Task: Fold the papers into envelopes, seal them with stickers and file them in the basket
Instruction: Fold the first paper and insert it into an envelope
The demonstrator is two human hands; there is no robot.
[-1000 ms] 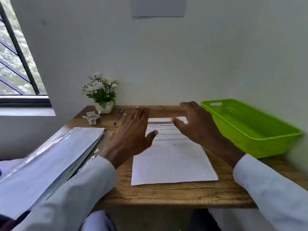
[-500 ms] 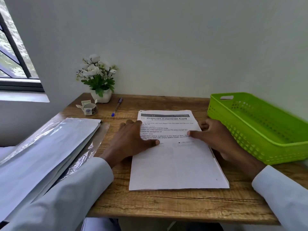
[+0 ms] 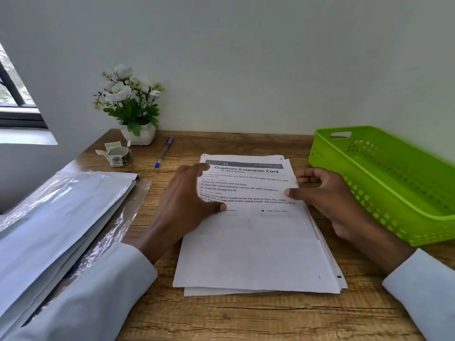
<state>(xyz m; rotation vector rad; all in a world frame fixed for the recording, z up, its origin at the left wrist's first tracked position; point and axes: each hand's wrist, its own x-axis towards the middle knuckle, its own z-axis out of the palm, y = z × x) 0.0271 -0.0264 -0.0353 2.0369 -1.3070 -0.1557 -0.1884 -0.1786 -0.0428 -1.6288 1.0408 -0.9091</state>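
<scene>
- Stack of papers (image 3: 256,254): thin white rectangular sheets, printed in black on the upper half, lying flat near the middle of the wooden desk (image 3: 246,321). The lower edges are fanned slightly, exposing several layers.
- Left hand (image 3: 187,205): rests flat on the left margin of the stack, fingers straight and relaxed, thumb lying across the printed text.
- Right hand (image 3: 327,198): at the right edge of the stack, thumb on the top sheet and fingers curled behind the edge, pinching it.
- Basket (image 3: 384,183): bright green moulded plastic, rectangular, perforated walls, handle slot in the far end; stands at the right of the papers, apart from them.
- Sticker roll (image 3: 118,153): small cylinder with a loose paper tail, at the far left of the desk.
- Pen (image 3: 163,152): slim, blue-tipped, lying between the roll and the papers.
- Potted plant (image 3: 133,107): white blooms, green leaves, white pot, against the wall.
- Plastic-wrapped bundle (image 3: 56,217): glossy, crinkled film, at the left.
</scene>
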